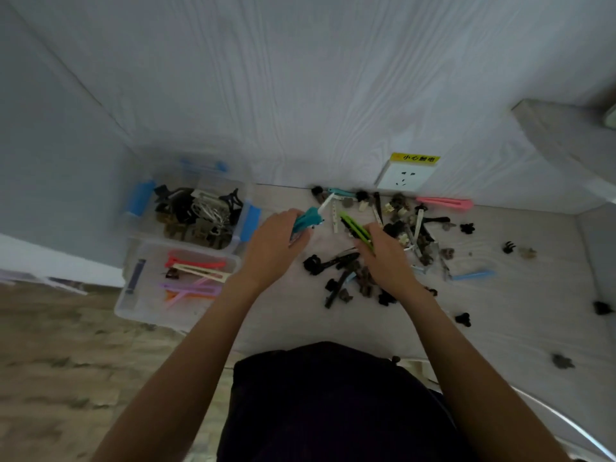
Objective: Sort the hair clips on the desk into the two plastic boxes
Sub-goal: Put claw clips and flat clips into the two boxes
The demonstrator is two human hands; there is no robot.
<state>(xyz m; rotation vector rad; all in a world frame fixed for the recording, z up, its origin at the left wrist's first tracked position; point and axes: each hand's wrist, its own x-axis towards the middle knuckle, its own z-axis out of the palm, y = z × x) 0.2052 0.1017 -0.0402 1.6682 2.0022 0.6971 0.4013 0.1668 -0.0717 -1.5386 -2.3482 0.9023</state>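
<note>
A: The left hand (276,241) grips a long teal plastic clip (308,220); the right hand (383,253) pinches a long green plastic clip (356,230), both above the pile.

B: Risk: the near clear plastic box (133,308) sits at the desk's edge; a careless drop could miss it.

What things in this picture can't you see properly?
All in the head view:
- Left hand: its fingertips are hidden behind the teal clips it grips.
- Far box: the dark clips inside are a blurred tangle, so they can't be counted.
- Pile on the desk: partly covered by the right hand, which holds a green clip.
- Small dark clip near the right edge: too blurred to tell its type.
</note>
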